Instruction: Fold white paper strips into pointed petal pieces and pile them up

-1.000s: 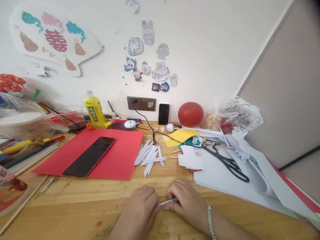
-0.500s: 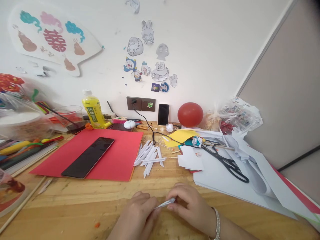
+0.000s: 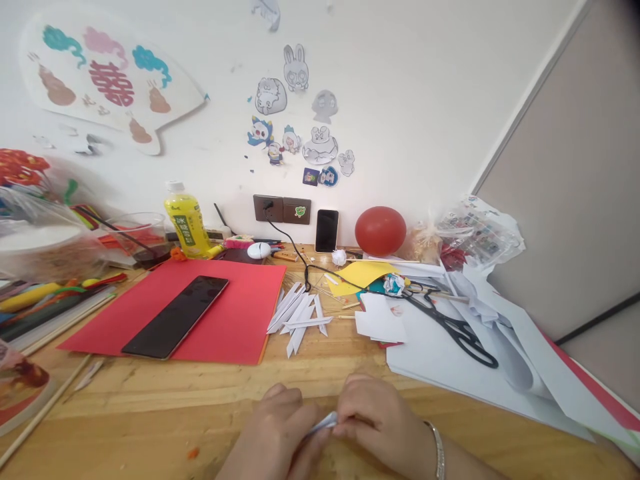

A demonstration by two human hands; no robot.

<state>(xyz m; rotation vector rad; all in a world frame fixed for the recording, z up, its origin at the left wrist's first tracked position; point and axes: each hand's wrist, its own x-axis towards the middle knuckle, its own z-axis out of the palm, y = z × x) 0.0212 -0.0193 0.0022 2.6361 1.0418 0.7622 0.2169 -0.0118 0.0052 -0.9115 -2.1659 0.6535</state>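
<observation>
A small folded strip of white paper is held between both hands, low in the middle of the view. My left hand pinches its left end, partly covering it. At the right end, the fingertips of my right hand are closed on the paper; a bracelet circles that wrist. Beyond the hands lies a loose pile of folded white paper strips on the wooden table.
At left, a black phone lies on red paper, with a yellow bottle behind. Black scissors rest on white sheets at right. A red balloon sits by the wall.
The fingers of my right hand have closed in on the strip's end and curled more. The strip has dropped slightly, and less of it shows between the hands.
</observation>
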